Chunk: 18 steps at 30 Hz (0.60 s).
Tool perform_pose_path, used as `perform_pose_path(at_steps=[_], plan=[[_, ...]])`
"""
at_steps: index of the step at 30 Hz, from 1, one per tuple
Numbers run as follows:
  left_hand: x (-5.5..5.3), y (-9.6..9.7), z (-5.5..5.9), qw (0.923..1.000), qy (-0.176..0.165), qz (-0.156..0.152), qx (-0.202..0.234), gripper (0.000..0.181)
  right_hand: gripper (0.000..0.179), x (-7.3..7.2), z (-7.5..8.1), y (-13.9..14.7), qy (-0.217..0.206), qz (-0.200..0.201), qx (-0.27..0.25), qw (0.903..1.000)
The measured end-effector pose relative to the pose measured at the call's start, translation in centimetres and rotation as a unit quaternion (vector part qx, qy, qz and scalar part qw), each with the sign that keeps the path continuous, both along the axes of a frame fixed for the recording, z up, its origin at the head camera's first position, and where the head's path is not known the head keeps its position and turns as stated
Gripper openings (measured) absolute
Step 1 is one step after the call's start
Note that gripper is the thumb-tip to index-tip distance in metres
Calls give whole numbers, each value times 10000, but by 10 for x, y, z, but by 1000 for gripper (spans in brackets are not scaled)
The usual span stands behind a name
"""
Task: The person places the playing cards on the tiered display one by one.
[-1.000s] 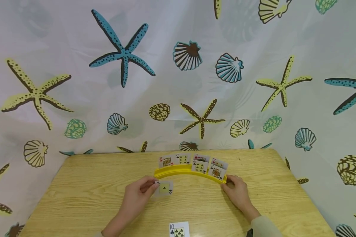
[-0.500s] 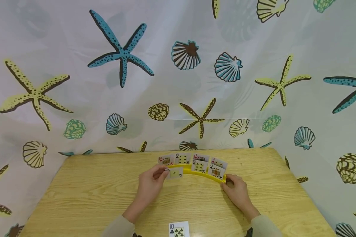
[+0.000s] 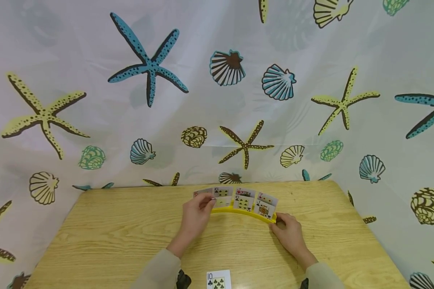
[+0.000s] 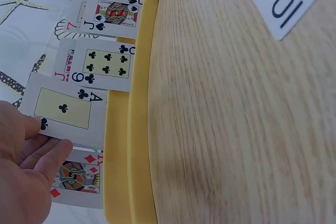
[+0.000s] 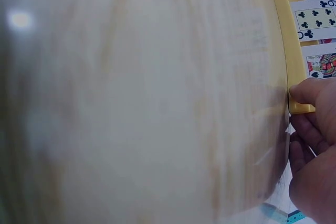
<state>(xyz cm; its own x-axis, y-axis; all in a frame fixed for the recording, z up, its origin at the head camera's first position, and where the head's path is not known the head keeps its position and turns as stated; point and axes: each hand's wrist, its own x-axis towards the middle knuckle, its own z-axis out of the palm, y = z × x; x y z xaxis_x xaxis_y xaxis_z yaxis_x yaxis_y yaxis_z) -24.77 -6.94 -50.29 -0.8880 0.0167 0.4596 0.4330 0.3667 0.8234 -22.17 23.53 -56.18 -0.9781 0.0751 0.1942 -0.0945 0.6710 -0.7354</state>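
My left hand pinches an ace of clubs by its left side, the thumb and fingers gripping the card. The ace stands over the curved yellow card holder, in front of a black six; its lower edge is close to the holder's slots. Partly behind the hand is a king of diamonds. My right hand grips the holder's right end between thumb and fingers, as the right wrist view also shows.
In the front row of the holder stand a six of clubs and a jack of spades. Behind them are a red jack and a red seven. A ten of clubs lies on the wooden table near me.
My left hand has carried the ace of clubs up and to the right, from in front of the holder's left end to before the black six. My right hand stays on the holder.
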Motion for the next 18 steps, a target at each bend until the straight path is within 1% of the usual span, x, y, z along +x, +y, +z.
perform_pose_path(at_steps=[6,13,18], plan=[[-7,7,-4,9999,-55,-26,-90,10,37,1,1,0,-16,-12,3,10000],[-12,10,-10,9994,-22,36,-337,8,37,1,1,1,-61,8,-17,10000],[-14,11,-14,9991,18,49,-432,8,37,1,2,0,-68,-7,-27,10000]])
